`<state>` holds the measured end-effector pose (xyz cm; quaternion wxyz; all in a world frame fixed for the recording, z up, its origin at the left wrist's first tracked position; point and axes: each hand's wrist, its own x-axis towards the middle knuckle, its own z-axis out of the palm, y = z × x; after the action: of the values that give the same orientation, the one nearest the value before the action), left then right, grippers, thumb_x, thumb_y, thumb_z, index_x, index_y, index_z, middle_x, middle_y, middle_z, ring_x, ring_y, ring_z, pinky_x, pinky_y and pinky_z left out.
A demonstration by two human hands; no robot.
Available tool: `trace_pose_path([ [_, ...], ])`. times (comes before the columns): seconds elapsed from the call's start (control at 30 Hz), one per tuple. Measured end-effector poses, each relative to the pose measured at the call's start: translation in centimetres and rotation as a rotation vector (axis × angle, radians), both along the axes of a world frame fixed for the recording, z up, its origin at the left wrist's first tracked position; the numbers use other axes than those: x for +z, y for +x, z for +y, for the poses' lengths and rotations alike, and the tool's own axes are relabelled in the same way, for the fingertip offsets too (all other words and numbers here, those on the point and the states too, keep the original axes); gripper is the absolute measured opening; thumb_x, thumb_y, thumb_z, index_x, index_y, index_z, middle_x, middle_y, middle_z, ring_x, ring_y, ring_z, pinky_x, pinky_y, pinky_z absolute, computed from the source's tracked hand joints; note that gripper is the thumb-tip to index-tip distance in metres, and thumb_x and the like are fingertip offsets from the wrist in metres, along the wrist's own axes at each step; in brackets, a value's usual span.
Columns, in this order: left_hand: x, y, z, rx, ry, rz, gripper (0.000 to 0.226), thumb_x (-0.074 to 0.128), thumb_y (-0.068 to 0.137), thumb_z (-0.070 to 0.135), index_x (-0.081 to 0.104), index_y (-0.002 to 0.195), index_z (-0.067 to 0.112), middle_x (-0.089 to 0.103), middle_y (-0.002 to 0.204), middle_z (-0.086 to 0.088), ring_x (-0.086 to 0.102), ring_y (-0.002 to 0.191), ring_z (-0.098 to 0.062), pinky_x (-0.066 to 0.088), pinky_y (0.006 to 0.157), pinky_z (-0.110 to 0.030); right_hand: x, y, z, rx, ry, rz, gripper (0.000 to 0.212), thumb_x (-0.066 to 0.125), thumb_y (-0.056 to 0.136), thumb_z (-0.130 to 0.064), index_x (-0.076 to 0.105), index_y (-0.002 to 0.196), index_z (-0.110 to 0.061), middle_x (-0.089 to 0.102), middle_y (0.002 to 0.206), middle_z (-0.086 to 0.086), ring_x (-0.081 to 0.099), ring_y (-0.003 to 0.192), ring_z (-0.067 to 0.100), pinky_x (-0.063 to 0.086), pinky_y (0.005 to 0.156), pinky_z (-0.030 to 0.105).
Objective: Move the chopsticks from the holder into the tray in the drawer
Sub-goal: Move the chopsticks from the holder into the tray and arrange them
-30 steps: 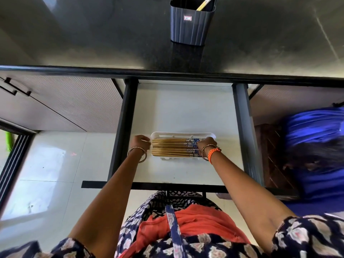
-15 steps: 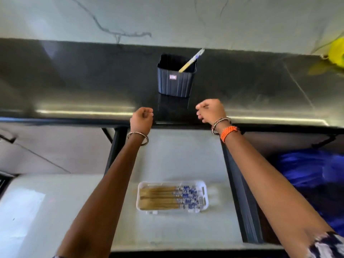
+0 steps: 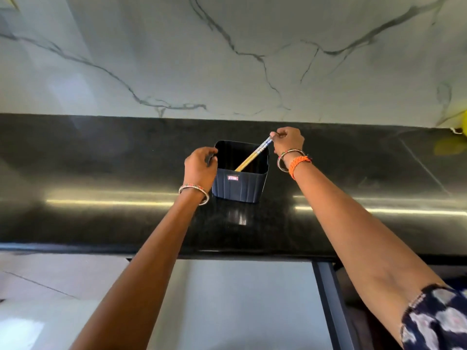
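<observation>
One holder (image 3: 239, 184) stands on the black, glossy stone table (image 3: 101, 173), a dark, squarish plastic tub with rounded corners and vertical ribs down its front wall. A single small red and white label sits high on that wall; its writing is too small to read. Inside lean two chopsticks (image 3: 253, 155), slim pale wooden sticks with blue and white patterned tops, side by side and tilted up to the right, their lower ends on the holder's floor and their tops past its right rim. The right hand (image 3: 288, 142) has its grip closed on the patterned tops, pinching them between thumb and fingertips just above the holder's far right corner. The left hand (image 3: 201, 166) curls its fingers against the holder's left rim, its grip closed on that wall. The left wrist carries one metal bangle (image 3: 194, 193); the right wrist carries two bands, one metal bangle (image 3: 284, 160) and one braided orange band (image 3: 298, 164). Behind the table rises a white marble wall (image 3: 227, 59) with thin grey veins. Below the table's front edge the open drawer (image 3: 240, 299) shows a smooth pale floor and one dark metal side rail (image 3: 331, 304) on the right; the tray is out of sight.
</observation>
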<state>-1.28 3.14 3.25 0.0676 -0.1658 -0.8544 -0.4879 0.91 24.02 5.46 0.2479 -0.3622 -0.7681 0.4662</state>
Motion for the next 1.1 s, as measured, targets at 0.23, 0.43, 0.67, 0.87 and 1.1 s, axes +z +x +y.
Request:
trace_pose_path([
  [0.23, -1.4, 0.0, -0.2, -0.067, -0.080, 0.015, 0.025, 0.052, 0.085, -0.005, 0.071, 0.098, 0.005, 0.070, 0.108, -0.012, 0.056, 0.090, -0.007, 0.044, 0.085, -0.018, 0.1, -0.8, 0.6, 0.276, 0.166, -0.080, 0.024, 0.058, 0.089, 0.000, 0.067, 0.110, 0.000, 0.068, 0.112, 0.018, 0.064, 0.095, 0.023, 0.053, 0.092, 0.033],
  [0.43, -0.9, 0.4, -0.8, -0.116, -0.143, -0.006, 0.024, 0.056, 0.084, -0.003, 0.071, 0.100, 0.006, 0.067, 0.114, -0.012, 0.060, 0.105, -0.020, 0.042, 0.088, -0.019, 3.2, 0.2, 0.3, 0.299, 0.304, -0.024, 0.016, 0.061, 0.086, 0.000, 0.071, 0.097, 0.005, 0.072, 0.099, 0.019, 0.053, 0.061, 0.001, 0.051, 0.071, 0.017],
  [0.67, 0.8, 2.7, -3.0, -0.121, -0.121, -0.021, 0.031, 0.052, 0.082, -0.007, 0.069, 0.102, 0.008, 0.068, 0.109, -0.014, 0.057, 0.083, -0.013, 0.047, 0.071, -0.015, 9.2, 5.3, 0.3, 0.187, 0.454, 0.101, 0.017, 0.057, 0.085, 0.002, 0.073, 0.090, 0.006, 0.073, 0.090, 0.022, 0.060, 0.067, 0.017, 0.053, 0.062, 0.018],
  [0.87, 1.8, 7.8, -6.6, -0.065, -0.037, -0.049, 0.031, 0.050, 0.082, -0.006, 0.070, 0.100, 0.010, 0.071, 0.106, -0.010, 0.060, 0.081, -0.016, 0.046, 0.066, -0.010, 12.2, 11.9, -2.9, 0.116, 0.463, 0.335, 0.018, 0.058, 0.084, -0.002, 0.074, 0.093, 0.002, 0.071, 0.082, 0.011, 0.062, 0.056, -0.005, 0.053, 0.065, 0.010],
  [1.1, -6.0, 15.4, -13.9, 0.147, 0.132, -0.324, 0.028, 0.049, 0.079, -0.004, 0.072, 0.092, 0.004, 0.073, 0.093, -0.020, 0.067, 0.087, -0.036, 0.053, 0.076, -0.035, -0.2, 22.9, -9.5, 0.183, 0.108, 0.319, 0.017, 0.061, 0.082, 0.000, 0.072, 0.095, 0.006, 0.069, 0.075, 0.006, 0.058, 0.046, -0.009, 0.048, 0.060, 0.010],
])
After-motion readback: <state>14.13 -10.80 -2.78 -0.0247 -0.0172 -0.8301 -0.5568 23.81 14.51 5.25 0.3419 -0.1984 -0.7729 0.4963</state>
